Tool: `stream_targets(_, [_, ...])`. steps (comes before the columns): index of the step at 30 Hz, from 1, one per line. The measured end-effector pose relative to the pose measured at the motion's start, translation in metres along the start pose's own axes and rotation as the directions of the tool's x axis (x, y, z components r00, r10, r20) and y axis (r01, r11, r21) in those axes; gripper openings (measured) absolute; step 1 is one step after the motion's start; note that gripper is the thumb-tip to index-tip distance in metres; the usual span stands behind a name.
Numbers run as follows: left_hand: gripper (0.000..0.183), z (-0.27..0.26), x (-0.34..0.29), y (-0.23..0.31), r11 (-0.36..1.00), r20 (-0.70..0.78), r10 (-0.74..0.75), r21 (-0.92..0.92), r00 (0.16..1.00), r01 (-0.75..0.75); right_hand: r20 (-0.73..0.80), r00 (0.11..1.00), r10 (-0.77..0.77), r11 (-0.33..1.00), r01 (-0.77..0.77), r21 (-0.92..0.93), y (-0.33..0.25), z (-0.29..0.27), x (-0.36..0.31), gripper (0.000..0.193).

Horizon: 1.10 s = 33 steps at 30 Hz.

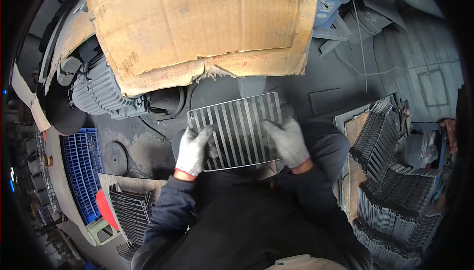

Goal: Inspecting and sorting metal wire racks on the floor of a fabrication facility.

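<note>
A rectangular metal grate (243, 130) with a thin frame and several parallel flat bars is held up over my lap, slightly tilted. My left hand (191, 152), in a whitish knit glove with a red cuff, grips its left side with the thumb over the bars. At the right side, my right hand (289, 142) in a matching glove holds the frame, its thumb on the front and its other fingers partly hidden and blurred. Right above the grate hangs the ragged lower edge of a large cardboard sheet (202, 20).
Stacks of similar dark grates (395, 201) stand at my right, and another stack (129, 206) at my left. A blue plastic crate (83, 171) lies farther left. Beside the cardboard sits a grey ribbed motor (103, 92). A round disc (117, 159) rests on the floor.
</note>
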<state>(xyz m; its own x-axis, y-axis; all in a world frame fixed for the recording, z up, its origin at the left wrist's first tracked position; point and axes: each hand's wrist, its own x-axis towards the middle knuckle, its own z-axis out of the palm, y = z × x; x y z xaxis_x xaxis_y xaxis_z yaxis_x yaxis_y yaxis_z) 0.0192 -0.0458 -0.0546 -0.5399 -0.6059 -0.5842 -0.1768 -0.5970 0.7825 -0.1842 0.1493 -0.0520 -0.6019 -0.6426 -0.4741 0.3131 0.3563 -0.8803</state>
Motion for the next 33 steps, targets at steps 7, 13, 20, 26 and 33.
stream_targets(7, [0.021, 0.094, 0.013, -0.008, 0.996, 0.219, 0.035, 0.076, 0.975, -0.053, -0.355, 0.931, 0.083, 0.991, -0.041, 0.124, -0.035, -0.072, -0.044, 0.027])
stream_targets(13, [0.029, 0.002, 0.007, -0.003, 0.996, -0.019, -0.026, -0.084, 0.999, 0.024, 0.010, 1.000, -0.025, 0.996, 0.024, 0.084, -0.001, -0.001, 0.010, 0.025])
stream_targets(20, [0.020, 0.041, 0.019, 0.025, 0.966, 0.305, -0.189, -0.113, 0.933, 0.233, -0.014, 0.994, 0.105, 0.950, -0.096, 0.297, -0.038, -0.062, -0.027, 0.026])
stream_targets(26, [0.023, 0.051, 0.015, 0.031, 0.957, 0.308, -0.246, -0.071, 0.919, 0.280, -0.063, 0.997, 0.043, 0.954, -0.022, 0.300, -0.055, -0.068, -0.033, 0.028])
stream_targets(33, [0.023, -0.033, 0.026, 0.051, 0.961, 0.258, -0.231, -0.094, 0.938, 0.262, 0.191, 0.982, -0.003, 0.987, -0.028, 0.159, -0.009, -0.013, 0.012, 0.020])
